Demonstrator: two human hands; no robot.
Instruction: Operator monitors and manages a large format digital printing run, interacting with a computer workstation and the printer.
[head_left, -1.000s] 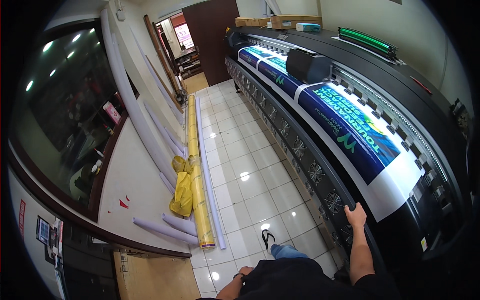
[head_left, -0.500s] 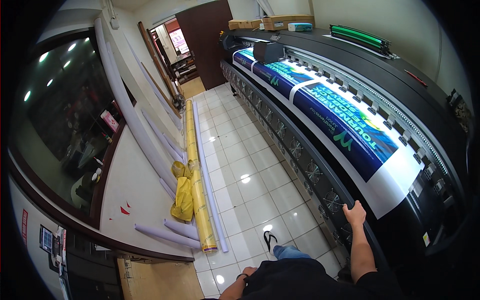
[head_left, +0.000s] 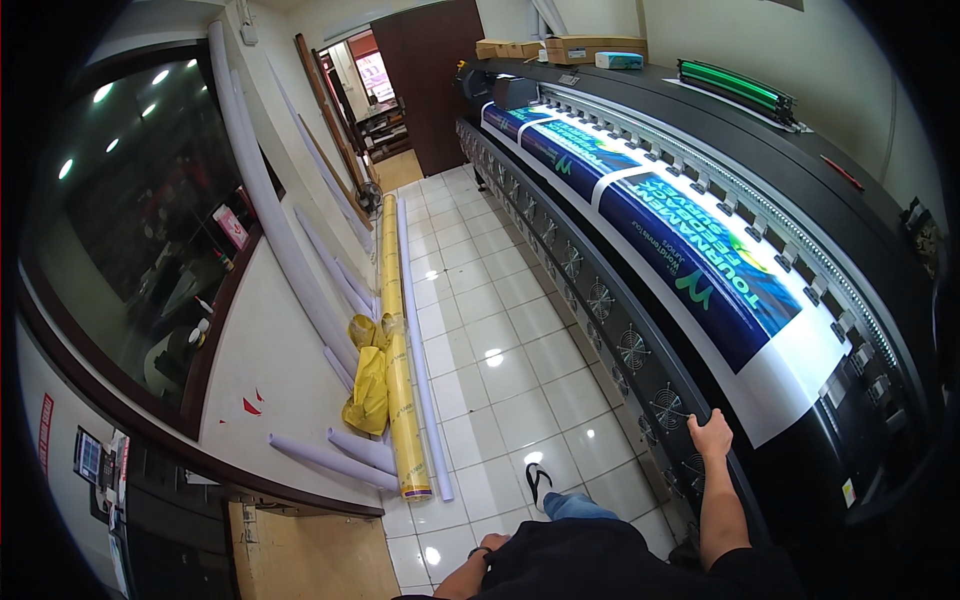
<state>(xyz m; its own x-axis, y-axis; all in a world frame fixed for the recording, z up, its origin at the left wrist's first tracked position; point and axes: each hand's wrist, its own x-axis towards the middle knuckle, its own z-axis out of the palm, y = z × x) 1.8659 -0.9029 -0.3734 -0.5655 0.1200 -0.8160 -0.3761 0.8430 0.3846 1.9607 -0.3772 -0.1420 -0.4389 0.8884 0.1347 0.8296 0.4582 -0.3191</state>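
Observation:
My right hand (head_left: 711,436) is closed over the top edge of the fan panel (head_left: 632,350) along the front of a large-format printer (head_left: 740,112). Its thumb lies on the fan side. Just beyond that hand, a printed banner (head_left: 690,275) in dark blue with green and white graphics slopes down the printer's front, ending in a blank white strip. The print carriage (head_left: 515,92) is near the printer's far end. Low beside my body is my left hand (head_left: 494,542), with a dark band at the wrist; its fingers are mostly hidden by my black shirt.
A long yellow-wrapped roll (head_left: 402,400), a thin white tube (head_left: 425,380) and a crumpled yellow wrapper (head_left: 369,390) lie along the left wall. White tubes (head_left: 325,467) lie by them. Cardboard boxes (head_left: 597,48) and a green-lit bar (head_left: 737,86) rest on the printer. White tiles (head_left: 510,370) cover the aisle.
The print carriage has slid toward the printer's far end. My view has shifted slightly, while my right hand stays on the panel edge and my left hand stays low beside me.

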